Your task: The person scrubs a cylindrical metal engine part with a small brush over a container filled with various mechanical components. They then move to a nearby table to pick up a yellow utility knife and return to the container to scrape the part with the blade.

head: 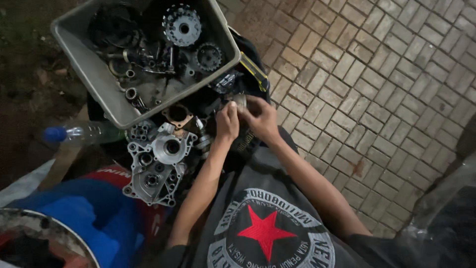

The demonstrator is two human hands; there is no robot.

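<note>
You are pinching a small metal part (239, 100) between both hands, left hand (227, 121) and right hand (261, 118), steadying it over the engine case (158, 164) beside the parts tray (99, 82).

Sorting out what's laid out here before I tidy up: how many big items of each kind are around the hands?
Grey tray: 1
Toothed gears in the tray: 2
Silver engine casing: 1
Clear bottle with blue cap: 1
Total: 5
Small parts in the tray are too jumbled to count.
</note>
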